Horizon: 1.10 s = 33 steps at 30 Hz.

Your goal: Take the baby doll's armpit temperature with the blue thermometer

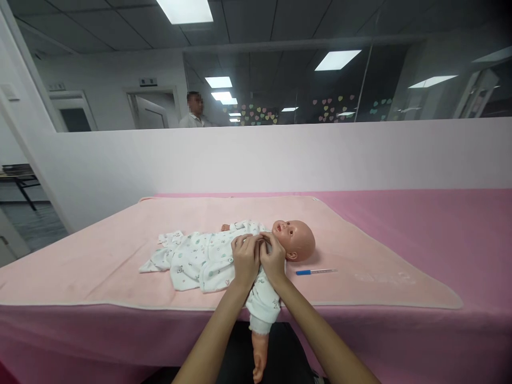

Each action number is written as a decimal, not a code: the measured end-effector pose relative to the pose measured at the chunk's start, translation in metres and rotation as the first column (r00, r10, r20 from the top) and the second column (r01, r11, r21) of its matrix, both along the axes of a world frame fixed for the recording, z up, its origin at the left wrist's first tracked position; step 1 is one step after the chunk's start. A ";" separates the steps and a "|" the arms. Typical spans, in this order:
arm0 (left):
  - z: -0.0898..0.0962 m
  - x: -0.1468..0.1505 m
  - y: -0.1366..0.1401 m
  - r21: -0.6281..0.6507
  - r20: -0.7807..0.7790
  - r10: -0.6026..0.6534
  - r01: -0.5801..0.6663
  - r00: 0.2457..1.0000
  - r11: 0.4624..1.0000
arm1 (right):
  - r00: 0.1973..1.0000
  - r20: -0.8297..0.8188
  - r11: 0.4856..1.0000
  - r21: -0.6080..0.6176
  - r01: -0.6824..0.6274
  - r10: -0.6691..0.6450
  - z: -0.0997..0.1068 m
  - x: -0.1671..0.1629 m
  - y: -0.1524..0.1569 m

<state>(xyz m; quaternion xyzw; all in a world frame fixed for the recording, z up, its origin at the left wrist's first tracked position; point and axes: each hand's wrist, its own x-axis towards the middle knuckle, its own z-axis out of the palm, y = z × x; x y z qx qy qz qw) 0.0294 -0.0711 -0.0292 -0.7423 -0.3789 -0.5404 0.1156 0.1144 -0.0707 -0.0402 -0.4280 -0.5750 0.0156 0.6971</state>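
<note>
A baby doll [301, 239] lies on its back across the pink blanket, head to the right. It wears a white baby outfit [216, 258] with small printed figures. Both my hands meet at the upper chest, just below the doll's chin. My left hand [246, 257] has its fingers closed on the cloth near the neckline. Close against it, my right hand [273, 257] pinches the cloth at the same spot. My fingertips hide the exact bit of fabric or any fastener there. One doll arm [260, 352] sticks out toward me past the table edge, under my forearms.
A pen with a blue cap [316, 272] lies right of the doll. The light pink blanket [108, 256] covers much of the table, over a darker pink cloth [460, 240]. A low white wall [280, 160] with glass above stands behind. Beyond it is a person [194, 114].
</note>
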 end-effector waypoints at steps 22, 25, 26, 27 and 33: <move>0.003 0.000 -0.002 -0.075 -0.042 0.095 -0.098 0.995 0.992 | 0.988 0.047 0.985 0.095 0.142 -0.147 0.002 -0.001 -0.002; 0.001 -0.001 0.000 -0.064 -0.024 0.098 -0.099 0.995 0.993 | 0.989 0.063 0.987 0.097 0.130 -0.136 0.002 -0.001 -0.002; 0.001 -0.001 0.000 -0.060 -0.021 0.098 -0.099 0.995 0.993 | 0.989 0.064 0.988 0.095 0.126 -0.132 0.001 -0.001 -0.002; 0.000 -0.001 0.000 -0.056 -0.018 0.098 -0.098 0.995 0.994 | 0.990 0.064 0.988 0.090 0.122 -0.128 0.001 -0.001 -0.001; 0.001 0.001 0.000 -0.035 0.006 0.098 -0.097 0.995 0.995 | 0.992 0.045 0.991 0.072 0.114 -0.118 -0.001 0.000 0.000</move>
